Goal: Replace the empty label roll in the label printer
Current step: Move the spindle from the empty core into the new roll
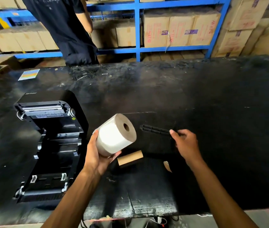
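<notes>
A full white label roll (pixel 114 137) with a brown core end is held up over the table in my left hand (pixel 97 155), its hole facing right. My right hand (pixel 185 143) grips one end of a black spindle rod (pixel 155 129), which points left toward the roll's hole, a short gap away. The empty brown cardboard core (pixel 130 158) lies on the table below the roll. The black label printer (pixel 48 145) sits at the left with its lid open and its roll bay showing.
The black worktable (pixel 212 104) is scuffed. A small paper scrap (pixel 167 166) lies near my right wrist. A coloured card (pixel 29 74) lies at the far left. A person in dark clothes (pixel 64 30) stands behind the table before blue shelves (pixel 137 30) of cardboard boxes.
</notes>
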Available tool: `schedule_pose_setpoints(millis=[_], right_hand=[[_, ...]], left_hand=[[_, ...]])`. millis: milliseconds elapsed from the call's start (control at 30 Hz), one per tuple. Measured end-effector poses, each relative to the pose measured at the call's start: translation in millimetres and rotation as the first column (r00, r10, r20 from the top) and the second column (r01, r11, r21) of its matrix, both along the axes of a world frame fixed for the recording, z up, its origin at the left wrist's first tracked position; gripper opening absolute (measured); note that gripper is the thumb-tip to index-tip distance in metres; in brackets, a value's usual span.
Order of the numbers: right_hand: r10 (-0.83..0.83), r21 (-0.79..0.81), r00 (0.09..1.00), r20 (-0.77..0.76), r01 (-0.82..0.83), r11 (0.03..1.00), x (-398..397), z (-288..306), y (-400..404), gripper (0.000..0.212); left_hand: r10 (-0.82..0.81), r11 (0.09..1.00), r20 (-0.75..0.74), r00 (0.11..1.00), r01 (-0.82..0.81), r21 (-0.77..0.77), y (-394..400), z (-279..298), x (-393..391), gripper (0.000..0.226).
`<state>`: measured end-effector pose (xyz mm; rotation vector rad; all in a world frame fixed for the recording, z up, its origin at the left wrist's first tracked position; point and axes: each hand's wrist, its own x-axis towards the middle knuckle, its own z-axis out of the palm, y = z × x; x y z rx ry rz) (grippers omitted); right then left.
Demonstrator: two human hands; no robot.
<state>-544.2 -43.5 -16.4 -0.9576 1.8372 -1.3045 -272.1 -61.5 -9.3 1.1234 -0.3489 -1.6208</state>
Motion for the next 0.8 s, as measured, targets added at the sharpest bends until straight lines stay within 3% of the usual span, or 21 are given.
schedule_pose_setpoints(millis=[100,200,367,500,600,800], right_hand=[[0.018,-0.05,0.994,0.109,-0.013,0.999,10.2,15.4,0.6,0.013],[0.075,-0.102,0.993,0.086,-0.066,0.993,19.7,20.0,2.8,0.015],[0.046,-0.252,0.997,-0.068,-0.062,0.966,17.2,27.6,2.7,0.01],[0.076,-0.478,0.951,-0.3,-0.219,0.851,18.0,43.2,1.6,0.022],[0.089,-0.526,0.902,-0.422,-0.323,0.787,24.0,49.4,-0.7,0.027],[0.164,-0.428,0.963,-0.212,-0.243,0.87,35.4,38.5,-5.7,0.022]], left_hand=[[-0.009,1.0,-0.018,1.0,0.009,0.008,1.3,0.0,-9.0,0.034],[-0.017,1.0,-0.028,0.999,0.017,0.007,3.3,1.3,-14.5,0.034],[-0.026,0.999,0.026,0.999,0.027,-0.044,4.7,6.2,-13.4,0.024],[-0.021,0.997,0.108,0.994,0.029,-0.078,3.7,13.2,-11.0,0.027],[-0.031,0.995,0.147,0.989,0.045,-0.094,2.6,18.6,-11.6,0.03],[-0.036,0.994,0.159,0.987,0.052,-0.099,1.5,25.5,-11.7,0.028]])
